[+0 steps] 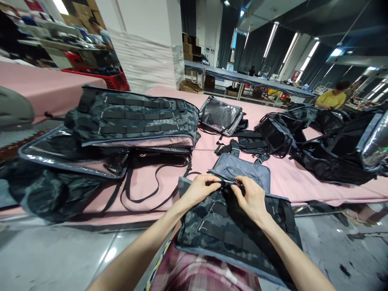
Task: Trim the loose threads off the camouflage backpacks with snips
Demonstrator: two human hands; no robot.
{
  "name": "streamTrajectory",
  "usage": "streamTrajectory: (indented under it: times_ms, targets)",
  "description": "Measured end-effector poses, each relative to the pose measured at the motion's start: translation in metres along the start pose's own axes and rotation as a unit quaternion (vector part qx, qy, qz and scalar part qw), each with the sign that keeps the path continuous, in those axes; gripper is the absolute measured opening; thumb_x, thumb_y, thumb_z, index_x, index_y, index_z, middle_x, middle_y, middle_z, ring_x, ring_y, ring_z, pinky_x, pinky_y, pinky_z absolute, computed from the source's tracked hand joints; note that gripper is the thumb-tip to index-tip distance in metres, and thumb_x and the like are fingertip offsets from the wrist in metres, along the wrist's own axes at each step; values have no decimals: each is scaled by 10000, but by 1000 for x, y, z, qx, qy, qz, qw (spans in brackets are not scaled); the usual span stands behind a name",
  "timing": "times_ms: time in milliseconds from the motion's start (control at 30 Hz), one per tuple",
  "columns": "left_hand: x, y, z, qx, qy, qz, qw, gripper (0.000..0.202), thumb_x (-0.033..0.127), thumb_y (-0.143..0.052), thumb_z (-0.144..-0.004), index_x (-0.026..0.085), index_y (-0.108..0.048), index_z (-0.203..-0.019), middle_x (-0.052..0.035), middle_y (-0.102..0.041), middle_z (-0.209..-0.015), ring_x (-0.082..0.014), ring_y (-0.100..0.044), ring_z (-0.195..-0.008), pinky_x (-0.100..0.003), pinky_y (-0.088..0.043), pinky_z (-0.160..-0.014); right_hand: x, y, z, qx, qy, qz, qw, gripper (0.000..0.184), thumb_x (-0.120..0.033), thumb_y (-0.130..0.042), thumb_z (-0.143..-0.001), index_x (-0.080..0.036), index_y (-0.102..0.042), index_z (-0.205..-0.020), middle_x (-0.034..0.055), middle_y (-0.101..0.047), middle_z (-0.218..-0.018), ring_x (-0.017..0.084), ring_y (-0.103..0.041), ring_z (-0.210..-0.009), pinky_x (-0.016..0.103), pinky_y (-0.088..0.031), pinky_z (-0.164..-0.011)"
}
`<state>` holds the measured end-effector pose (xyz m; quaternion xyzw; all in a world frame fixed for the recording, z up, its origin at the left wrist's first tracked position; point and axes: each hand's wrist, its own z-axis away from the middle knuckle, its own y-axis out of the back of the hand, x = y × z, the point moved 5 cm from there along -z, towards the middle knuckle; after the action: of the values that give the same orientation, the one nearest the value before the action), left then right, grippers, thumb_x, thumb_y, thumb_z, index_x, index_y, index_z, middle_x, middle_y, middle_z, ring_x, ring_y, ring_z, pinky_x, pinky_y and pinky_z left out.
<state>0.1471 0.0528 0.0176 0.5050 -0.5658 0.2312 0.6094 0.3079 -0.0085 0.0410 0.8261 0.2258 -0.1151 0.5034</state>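
In the head view, both bare hands meet at the upper edge of a dark grey-and-black camouflage fabric bag [236, 230] with black webbing bands sewn across its front. The left hand [201, 188] pinches that edge between thumb and fingers, and the right hand [251, 198] pinches it just beside, with a narrow gap between the fingertips; the small detail held there is too fine to make out. The bag lies below the hands, slanting toward a maroon-and-white plaid garment [209, 273] under the forearms. Just beyond the hands, a flat grey cloth panel [250, 169] rests on the pink-covered tabletop [281, 184]. To the left of the hands lies a large camouflage backpack [136, 117] with rows of black webbing, and nearer the left forearm a clear plastic panel with grey-blue edging [75, 159]. Farther beyond the hands sits a shiny, clear-fronted bag [221, 116]. To the right of the hands, black bags [327, 157] are heaped, and past them is a person in a yellow top [330, 100]
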Motion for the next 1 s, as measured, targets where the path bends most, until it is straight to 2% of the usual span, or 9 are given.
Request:
streamTrajectory:
  times_ms: [133, 300, 367, 433, 567, 733, 867, 933, 1000]
  targets:
    - [-1, -2, 0, -6, 3, -7, 1000, 136, 226, -580, -731, 172, -700, -764, -14, -667, -773, -166, -544, -786, -252, -379, -746, -7, 0, 1, 7, 61, 65, 996, 214, -337, -474, -877, -176, -589, -960, 57, -640, -796, 178, -552, -728, 277, -375, -662]
    - [0, -1, 0, -6, 2, -8, 1000, 133, 224, -581, -727, 167, -700, -750, -14, -665, -757, -162, -546, -763, -256, -381, -742, -7, 0, 0, -5, 67, 40, 997, 193, -330, -493, -866, -184, -604, -927, 51, -635, -782, 172, -530, -713, 279, -358, -663]
    - [0, -1, 1, -8, 4, 5, 1000, 129, 227, -592, -716, 162, -699, -747, -15, -664, -748, -164, -546, -763, -257, -385, -737, -3, -3, -2, -26, 33, -25, 999, 174, -330, -526, -838, -194, -610, -907, 36, -626, -762, 168, -532, -707, 276, -361, -662]
    - [0, -1, 0, -21, 18, 49, 998, 155, 252, -594, -720, 151, -696, -779, -21, -668, -771, -163, -555, -761, -253, -399, -715, 4, -8, -5, -43, -41, -150, 987, 182, -349, -542, -810, -196, -605, -886, 15, -608, -731, 153, -527, -668, 259, -367, -623]
    - [1, -1, -1, -31, 38, 78, 996, 196, 276, -604, -715, 141, -692, -828, -27, -672, -821, -154, -579, -749, -241, -422, -694, 11, -25, -12, -30, -201, -378, 903, 308, -421, -595, -728, -168, -586, -904, -41, -505, -598, 99, -425, -519, 216, -319, -502]
    - [7, 10, -3, -31, -28, -1, 999, 155, 223, -562, -736, 159, -697, -775, -29, -669, -824, -158, -586, -779, -252, -432, -734, -9, -41, -22, -73, -175, -403, 895, 191, -338, -651, -673, -157, -598, -703, -38, -507, -597, 89, -412, -552, 209, -309, -523]
    - [-4, 35, 5, 35, -30, -67, 997, 237, 227, -530, -765, 181, -661, -958, -45, -649, -963, -164, -575, -838, -271, -435, -770, -4, -43, -18, -58, -228, -435, 869, 216, -378, -608, -708, -164, -583, -707, -52, -471, -560, 68, -348, -464, 193, -239, -434]
    - [-11, 39, 13, 2, -31, -118, 993, 223, 225, -540, -759, 191, -656, -946, -41, -643, -944, -169, -565, -855, -279, -429, -786, -2, -42, -15, -69, -238, -436, 865, 237, -399, -586, -729, -162, -599, -739, -51, -475, -551, 62, -318, -427, 193, -211, -404]
    - [-16, 36, 21, -49, -34, -156, 986, 192, 220, -566, -738, 195, -654, -906, -32, -633, -903, -170, -555, -852, -279, -419, -791, -4, -41, -13, -76, -221, -431, 871, 230, -389, -583, -739, -161, -615, -748, -40, -508, -560, 70, -366, -438, 195, -260, -418]
